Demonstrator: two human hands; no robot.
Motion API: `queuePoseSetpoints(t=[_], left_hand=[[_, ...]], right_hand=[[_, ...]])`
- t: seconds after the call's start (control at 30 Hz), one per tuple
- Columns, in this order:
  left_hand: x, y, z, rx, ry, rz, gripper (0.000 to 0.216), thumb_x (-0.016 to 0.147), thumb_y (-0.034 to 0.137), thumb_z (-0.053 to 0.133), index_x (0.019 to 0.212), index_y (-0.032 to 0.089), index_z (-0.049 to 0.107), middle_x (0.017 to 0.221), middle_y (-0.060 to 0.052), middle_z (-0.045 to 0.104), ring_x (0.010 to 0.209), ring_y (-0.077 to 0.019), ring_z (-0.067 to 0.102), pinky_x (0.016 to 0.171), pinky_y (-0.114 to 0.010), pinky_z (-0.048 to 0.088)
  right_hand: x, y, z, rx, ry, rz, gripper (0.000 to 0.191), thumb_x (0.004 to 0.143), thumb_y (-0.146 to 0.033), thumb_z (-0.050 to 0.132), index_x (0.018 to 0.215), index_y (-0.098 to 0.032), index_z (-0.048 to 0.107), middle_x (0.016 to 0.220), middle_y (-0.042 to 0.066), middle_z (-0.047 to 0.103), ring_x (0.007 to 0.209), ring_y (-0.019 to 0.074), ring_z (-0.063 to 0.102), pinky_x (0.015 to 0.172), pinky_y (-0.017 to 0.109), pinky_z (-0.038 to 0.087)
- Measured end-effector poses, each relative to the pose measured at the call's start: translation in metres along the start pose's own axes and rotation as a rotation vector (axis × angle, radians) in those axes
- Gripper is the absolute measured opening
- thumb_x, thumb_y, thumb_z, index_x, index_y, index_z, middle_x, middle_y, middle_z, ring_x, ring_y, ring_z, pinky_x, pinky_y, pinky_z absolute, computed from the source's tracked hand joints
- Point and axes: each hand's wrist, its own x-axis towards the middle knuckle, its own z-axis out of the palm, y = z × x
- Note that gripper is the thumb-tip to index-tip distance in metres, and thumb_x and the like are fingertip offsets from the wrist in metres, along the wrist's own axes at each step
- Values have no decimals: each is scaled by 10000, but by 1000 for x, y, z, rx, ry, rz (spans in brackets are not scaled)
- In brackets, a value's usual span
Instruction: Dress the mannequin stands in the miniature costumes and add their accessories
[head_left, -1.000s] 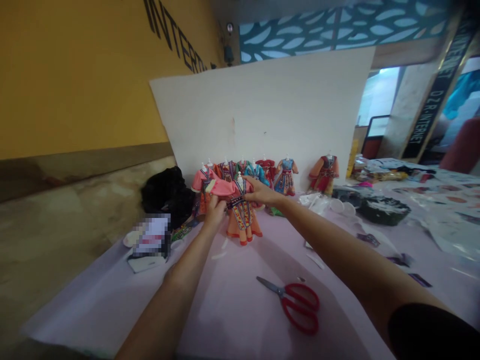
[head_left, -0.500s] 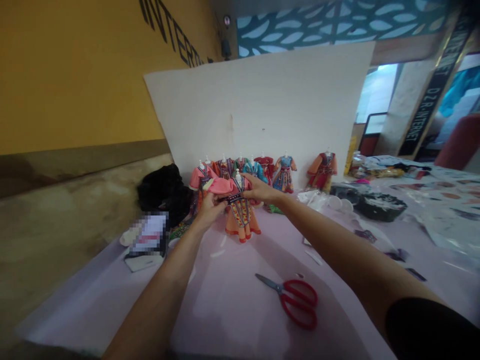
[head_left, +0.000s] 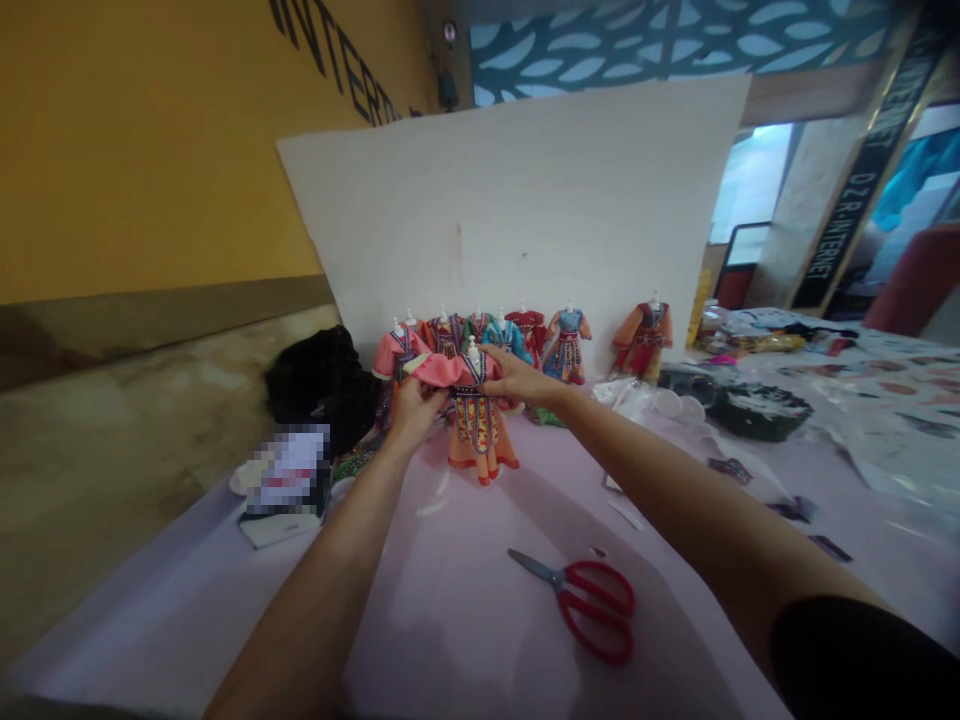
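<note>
Coral-orange doll dress (head_left: 477, 435) stands just at the centre of the frame, in front of a row of other doll dresses (head_left: 525, 335) and a white board (head_left: 510, 210). The left grip (head_left: 415, 412) pinches the dress's pink sleeve (head_left: 441, 370), fingers pressed together on the cloth; the right grip (head_left: 519, 378) lies spread against the bodice. Red-handled scissors (head_left: 592, 610) rest lower right of centre on the lilac surface (head_left: 450, 600), well apart from both.

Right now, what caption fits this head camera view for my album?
Left hand and right hand handle a miniature orange-and-pink costume.
</note>
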Motion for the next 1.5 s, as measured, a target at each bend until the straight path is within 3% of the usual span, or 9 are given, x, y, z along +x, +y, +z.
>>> queuePoseSetpoints(t=[0.37,0.53,0.77,0.97,1.17,1.33,1.4,1.5], left_hand=[[3,-9,19,22,77,21,265,610,215,791,857,169,708,873,-38,756,907,-260,712,900,-404,560],[5,-7,23,-26,75,18,285,567,207,800,834,173,703,848,-18,738,898,-239,695,834,-351,565],[11,-9,22,-113,92,-32,400,476,209,850,850,167,713,889,-35,754,848,-216,695,785,-320,562],[4,-6,30,-204,111,-85,399,507,234,832,880,168,705,886,-43,763,805,-219,709,751,-330,569],[-12,5,27,-218,87,-105,235,586,226,781,786,185,664,729,13,693,613,-139,621,575,-242,506],[-25,12,22,-197,-54,-106,168,661,257,757,781,193,659,586,36,575,454,-114,491,412,-231,395],[-27,15,24,-184,-102,-85,232,669,278,794,852,193,679,619,22,606,491,-134,538,442,-246,442],[-27,18,28,-162,-127,-40,312,685,324,843,921,194,686,745,-18,680,691,-193,666,612,-290,563]], right_hand=[[3,-3,2,19,-67,-17,798,745,-199,713,1488,-223,423,1297,74,635,1131,266,619,1029,467,536],[4,-2,3,23,-54,-63,770,730,-206,754,1450,-251,483,1345,72,611,1187,274,591,1079,462,505],[0,-9,4,-9,-51,-48,758,755,-204,732,1466,-210,471,1298,88,633,1139,277,609,993,452,553],[1,-7,5,19,-62,-54,777,754,-220,741,1479,-230,461,1377,90,595,1204,281,589,1054,472,526],[5,1,4,57,-84,-71,824,741,-249,756,1498,-214,433,1453,112,540,1290,302,551,1138,502,465],[6,7,1,26,-58,-76,838,741,-272,764,1505,-219,424,1451,105,547,1288,307,549,1149,512,449],[6,8,0,25,-64,-84,840,748,-288,760,1512,-220,416,1423,101,570,1280,307,552,1135,508,461],[5,8,-1,13,-66,-103,825,757,-319,759,1508,-215,432,1415,103,576,1311,312,531,1151,496,446]])
